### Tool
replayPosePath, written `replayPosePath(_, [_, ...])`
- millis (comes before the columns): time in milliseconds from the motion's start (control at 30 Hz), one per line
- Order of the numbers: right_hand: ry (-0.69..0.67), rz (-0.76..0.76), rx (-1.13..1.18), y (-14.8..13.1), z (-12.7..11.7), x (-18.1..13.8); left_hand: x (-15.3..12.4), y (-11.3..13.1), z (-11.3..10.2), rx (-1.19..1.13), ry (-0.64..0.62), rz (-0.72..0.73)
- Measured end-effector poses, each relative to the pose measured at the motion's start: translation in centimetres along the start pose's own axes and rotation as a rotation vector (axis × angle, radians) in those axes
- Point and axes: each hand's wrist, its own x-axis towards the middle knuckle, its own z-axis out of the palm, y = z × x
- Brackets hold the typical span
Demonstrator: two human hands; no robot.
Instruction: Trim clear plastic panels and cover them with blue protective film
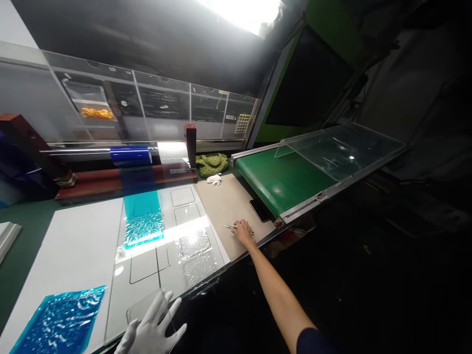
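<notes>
My right hand [243, 232] is bare and reaches out to the brown board [224, 206] at the table's right end. Its fingers are closed over thin metal tweezers [231, 227] that lie on the board. My left hand [153, 327] wears a white glove. It hovers with fingers spread at the table's near edge, over a clear plastic sheet [147, 258] with rectangular outlines. It holds nothing. A strip of blue film [142, 216] runs from a roll [130, 155] at the back down onto the clear sheet.
A second piece of blue film [61, 319] lies on the white sheet [73, 241] at the near left. A green conveyor belt [283, 179] with a clear cover slopes up to the right. A dark phone [260, 210] lies by the belt. A green cloth [211, 163] and a white glove [214, 179] sit at the back.
</notes>
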Motion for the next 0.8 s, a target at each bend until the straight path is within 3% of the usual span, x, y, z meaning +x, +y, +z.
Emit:
replayPosePath(133, [-0.047, -0.019, -0.059, -1.4, 0.0, 0.6, -0.6, 0.0, 0.0, 0.019, -0.01, 0.084])
replayPosePath(267, [-0.14, -0.145, 0.001, -3.1, -0.7, -1.6, -1.3, 0.4, -1.7, 0.536, 0.086, 0.408])
replayPosePath(400, [-0.302, -0.365, 0.19, -7.4, -1.7, -8.7, -3.7, 2.3, -2.1, 1.334, 0.114, 0.749])
replayPosePath(500, [-0.669, -0.533, 0.586, -11.2, -3.8, -16.2, -6.2, 3.9, -1.1, 1.708, 0.062, 0.879])
replayPosePath(533, [-0.764, -0.554, 0.617, -12.3, -4.7, -18.4, -7.0, 4.3, -0.7, 1.771, 0.035, 0.888])
replayPosePath(633, [-0.784, -0.644, 0.578, -14.5, -6.5, -23.3, -9.0, 5.0, 0.2, 1.853, -0.035, 0.885])
replayPosePath(800, [-0.741, -0.685, 0.534, -14.8, -5.3, -26.5, -11.4, 4.9, 0.3, 1.8, -0.087, 0.901])
